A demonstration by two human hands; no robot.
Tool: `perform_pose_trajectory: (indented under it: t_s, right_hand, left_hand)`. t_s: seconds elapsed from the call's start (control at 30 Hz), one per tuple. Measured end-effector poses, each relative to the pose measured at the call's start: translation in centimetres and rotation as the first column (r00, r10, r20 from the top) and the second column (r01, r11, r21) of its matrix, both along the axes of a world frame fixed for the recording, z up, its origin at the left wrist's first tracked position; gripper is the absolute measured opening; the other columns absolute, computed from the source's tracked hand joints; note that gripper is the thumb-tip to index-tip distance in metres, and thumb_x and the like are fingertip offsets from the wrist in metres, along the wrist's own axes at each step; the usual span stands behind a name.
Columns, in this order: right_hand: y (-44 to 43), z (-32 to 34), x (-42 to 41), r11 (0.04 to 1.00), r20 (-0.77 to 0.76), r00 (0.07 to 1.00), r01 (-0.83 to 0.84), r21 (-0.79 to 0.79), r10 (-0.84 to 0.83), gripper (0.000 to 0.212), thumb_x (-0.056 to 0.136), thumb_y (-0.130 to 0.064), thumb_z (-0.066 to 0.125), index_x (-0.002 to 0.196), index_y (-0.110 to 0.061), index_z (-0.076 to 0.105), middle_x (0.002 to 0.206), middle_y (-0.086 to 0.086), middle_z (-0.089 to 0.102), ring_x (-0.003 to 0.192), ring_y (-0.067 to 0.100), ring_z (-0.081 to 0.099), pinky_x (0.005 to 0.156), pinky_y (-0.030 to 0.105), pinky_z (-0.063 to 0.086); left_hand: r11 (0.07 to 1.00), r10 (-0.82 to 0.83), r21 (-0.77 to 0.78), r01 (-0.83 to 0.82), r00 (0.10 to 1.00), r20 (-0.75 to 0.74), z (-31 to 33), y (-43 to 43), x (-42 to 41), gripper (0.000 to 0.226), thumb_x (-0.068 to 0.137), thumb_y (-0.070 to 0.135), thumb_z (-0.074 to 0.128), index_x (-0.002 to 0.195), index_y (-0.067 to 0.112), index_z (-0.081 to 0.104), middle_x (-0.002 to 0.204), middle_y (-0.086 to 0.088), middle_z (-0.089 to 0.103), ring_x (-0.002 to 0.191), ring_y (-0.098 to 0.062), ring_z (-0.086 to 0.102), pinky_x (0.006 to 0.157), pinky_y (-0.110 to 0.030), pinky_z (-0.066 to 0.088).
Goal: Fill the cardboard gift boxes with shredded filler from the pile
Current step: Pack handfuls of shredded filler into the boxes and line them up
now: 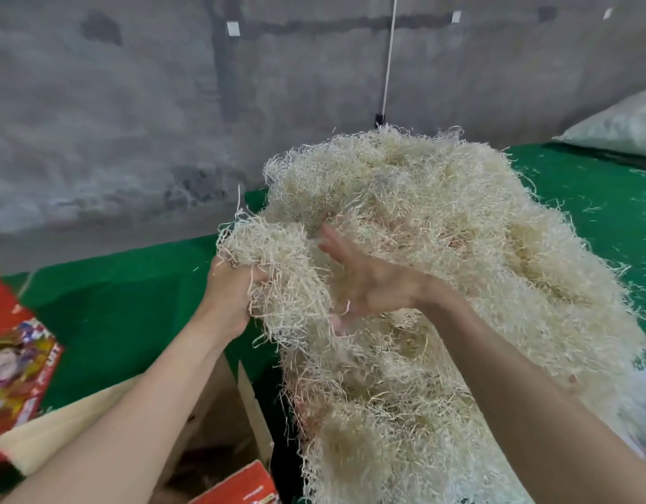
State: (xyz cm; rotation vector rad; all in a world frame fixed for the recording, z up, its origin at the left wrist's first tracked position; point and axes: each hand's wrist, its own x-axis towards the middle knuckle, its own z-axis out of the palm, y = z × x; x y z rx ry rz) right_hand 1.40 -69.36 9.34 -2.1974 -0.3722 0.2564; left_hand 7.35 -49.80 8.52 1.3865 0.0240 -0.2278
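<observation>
Open brown cardboard gift box (pixel 216 423): nearest, just below the pile's left edge, under the left forearm; fill level hard to tell.
Left hand (pixel 229 296): clenched round a clump at the pile's left fringe.
Right hand (pixel 365 281): released, fingers spread against the pile's near face.
Pale shredded filler pile (pixel 441 249): heaped on green worktop (pixel 132 303).
Handling: brace with the flat hand, tear the clump free, drop it straight down.
</observation>
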Motion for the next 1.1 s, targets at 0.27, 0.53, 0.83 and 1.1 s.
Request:
perform_pose_trajectory:
  t_s: [0.27, 0.53, 0.83, 1.1]
  right_hand:
    - [0.8, -5.5, -0.2, 0.774, 0.196, 0.907, 0.421, -0.472, -0.374, 0.07, 0.078, -0.003, 0.065, 0.138, -0.006, 0.029, 0.111, 0.01, 0.058, 0.087, 0.017, 0.058, 0.08, 0.022, 0.049]
    - [1.6, -2.8, 1.4, 0.818, 0.4, 0.764, 0.573, -0.06, -0.506, 0.033, 0.086, 0.009, 0.051, 0.113, -0.007, 0.06, 0.099, 0.004, 0.065, 0.078, 0.012, 0.06, 0.065, 0.014, 0.041]
    - [-1.6, -4.3, 0.3, 0.88, 0.192, 0.906, 0.414, -0.232, -0.376, 0.062, 0.079, -0.012, 0.065, 0.134, -0.018, 0.036, 0.112, -0.008, 0.049, 0.096, 0.014, 0.056, 0.079, 0.022, 0.048]
    - [-4.6, -7.6, -0.8, 0.649, 0.11, 0.846, 0.477, -0.592, -0.522, 0.04, 0.087, -0.006, 0.05, 0.128, -0.01, 0.047, 0.112, 0.006, 0.061, 0.091, 0.018, 0.061, 0.076, 0.022, 0.053]
  left_hand:
    - [0.976, -0.184, 0.147, 0.161, 0.97, 0.16, 2.2, 2.0, -0.6, 0.031, 0.084, -0.013, 0.047, 0.083, 0.015, 0.059, 0.067, 0.006, 0.069, 0.058, -0.005, 0.066, 0.05, -0.018, 0.052]
    - [0.367, -0.825, 0.793, 0.486, 0.563, 0.037, -1.6, -2.1, -0.9, 0.116, 0.07, 0.015, 0.075, 0.144, 0.036, -0.011, 0.149, 0.016, -0.005, 0.133, 0.003, -0.001, 0.111, -0.025, -0.008]
    - [0.328, -0.494, 0.816, -0.477, 0.65, 0.578, -1.1, -3.3, -0.1, 0.074, 0.065, -0.002, 0.072, 0.132, 0.017, 0.048, 0.128, -0.003, 0.046, 0.118, -0.021, 0.043, 0.107, -0.04, 0.034]
    - [0.866, 0.171, 0.248, -0.434, 0.725, 0.668, 2.0, -2.2, 0.5, 0.051, 0.066, -0.015, 0.061, 0.101, 0.018, 0.044, 0.111, 0.0, 0.044, 0.103, -0.018, 0.049, 0.087, -0.003, 0.035]
